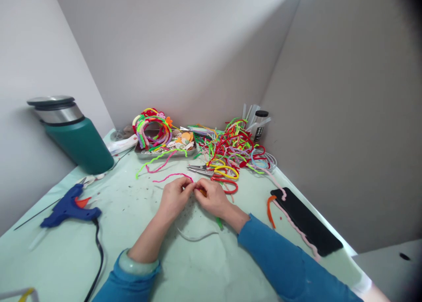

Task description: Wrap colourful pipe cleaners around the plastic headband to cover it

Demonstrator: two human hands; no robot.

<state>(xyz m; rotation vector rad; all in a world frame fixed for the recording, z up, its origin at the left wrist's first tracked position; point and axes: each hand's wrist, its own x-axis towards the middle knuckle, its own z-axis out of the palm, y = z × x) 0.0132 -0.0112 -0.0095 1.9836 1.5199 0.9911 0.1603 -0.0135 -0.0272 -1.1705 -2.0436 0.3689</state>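
Note:
My left hand (174, 198) and my right hand (212, 197) meet over the middle of the table, fingertips nearly touching. Both are closed in a pinch at the end of a bright pink pipe cleaner (173, 175), whose free part curves away to the left. A small orange-brown bit (202, 191) shows under my right fingers; its kind is hidden. Just beyond my right hand lie yellow-handled scissors (227, 172) and red-handled scissors (231, 182). A thin whitish strand (198, 239) curves on the table below my hands, and a green piece (219, 223) sits by my right wrist.
Behind stand a metal tray (165, 154) of small parts, coiled pipe cleaners (153, 128) and a tangled pipe cleaner heap (234, 141). On the left are a green bottle (77, 139) and a blue glue gun (70, 207) with its cord. A black phone-like slab (308, 223) lies right.

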